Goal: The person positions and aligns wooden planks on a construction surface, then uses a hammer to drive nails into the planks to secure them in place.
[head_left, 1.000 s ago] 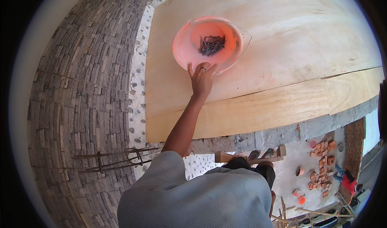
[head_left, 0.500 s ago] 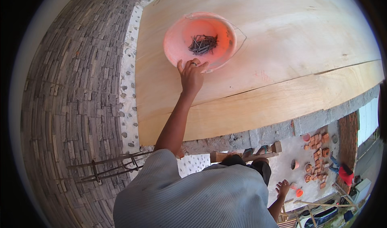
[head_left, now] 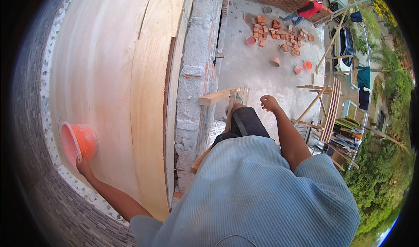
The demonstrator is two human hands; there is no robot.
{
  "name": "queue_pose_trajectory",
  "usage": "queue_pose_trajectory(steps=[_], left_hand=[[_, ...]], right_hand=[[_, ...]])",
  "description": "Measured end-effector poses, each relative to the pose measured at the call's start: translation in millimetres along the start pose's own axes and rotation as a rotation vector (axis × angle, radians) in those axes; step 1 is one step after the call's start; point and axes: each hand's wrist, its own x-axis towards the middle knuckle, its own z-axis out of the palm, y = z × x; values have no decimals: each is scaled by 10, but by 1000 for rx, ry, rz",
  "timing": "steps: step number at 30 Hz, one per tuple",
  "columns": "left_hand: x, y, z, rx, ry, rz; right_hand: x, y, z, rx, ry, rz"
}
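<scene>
Writing first: we find only faint red marks point(head_left: 122, 102) on the plywood sheet point(head_left: 98, 85) in the left half of the frame, too blurred for us to read.

The orange bucket point(head_left: 86, 141) is on that sheet, at the lower left, its mouth facing the left edge of the frame. We see the near part of its inner wall, but cannot make out what lies deeper in. The left hand point(head_left: 83, 166) is clamped on its rim, with some fingers hidden from us. The right hand point(head_left: 269, 103), right of centre, is in the air before the concrete floor point(head_left: 244, 74), its loosely curled fingers a little apart and holding nothing.

Below centre, the blue-grey shirt point(head_left: 257, 186) covers much of the view and is cut off by the lower edge. The feet are mostly hidden behind timber point(head_left: 218, 97) and dark shorts point(head_left: 249, 124). At the upper right, we see a person in a red top point(head_left: 309, 8) (small, and bent by the lens) near red bricks point(head_left: 277, 25). A car point(head_left: 345, 46) stands partly behind poles. The far left dims into the dark rim, where the stone-clad wall point(head_left: 32, 98) blurs.
</scene>
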Motion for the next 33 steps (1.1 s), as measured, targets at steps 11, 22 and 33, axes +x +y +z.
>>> queue_pose_trajectory(steps=[11,22,33], left_hand=[[-1051,1693,450,-143,601,587],[-1951,3020,1244,-129,-346,597],[-2496,3180,1166,41,-278,441]], right_hand=[[-138,919,34,-123,52,-188],[-1,2067,196,-157,72,-177],[-127,1782,-31,-208,-160,-11]])
